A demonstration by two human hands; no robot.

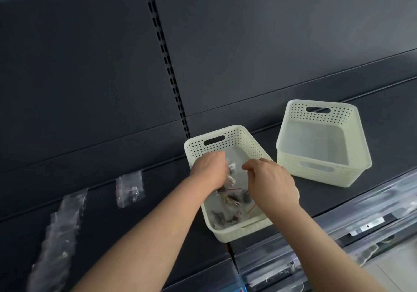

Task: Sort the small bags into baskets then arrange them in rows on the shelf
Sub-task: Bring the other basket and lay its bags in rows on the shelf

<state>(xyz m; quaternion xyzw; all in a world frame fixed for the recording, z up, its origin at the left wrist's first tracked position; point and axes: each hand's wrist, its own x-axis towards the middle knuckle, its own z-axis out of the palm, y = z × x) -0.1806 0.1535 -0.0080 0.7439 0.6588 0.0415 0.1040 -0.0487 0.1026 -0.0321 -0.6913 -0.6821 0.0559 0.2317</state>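
Dark grey shelving fills the view: a flat back panel (90,66) split by a slotted upright (167,61), and below it the shelf (158,179) running from near left to far right.

Two cream perforated baskets stand on the shelf, well apart, with a strip of bare shelf between them. The left basket (239,138) lies just right of the upright's foot, its far end close to the back panel and its near end at the shelf's front edge. The right basket (293,111) sits further along, its far wall almost against the back panel.

Loose small bags (230,201) of clear plastic with dark contents lie on the floor of the left basket, mostly toward its near end. Both forearms reach in over its near left rim. The left hand (209,170) has its fingers curled downward round a clear bag with pale contents (232,167). The right hand (270,183) is above the basket's right side, fingers bent and the tips drawn together; whether they pinch anything cannot be told.

Left of the arms, a single bag (129,189) lies flat near the back panel, and a row of overlapping bags (65,219) runs toward the near left. Open shelf lies between that row and the left basket.
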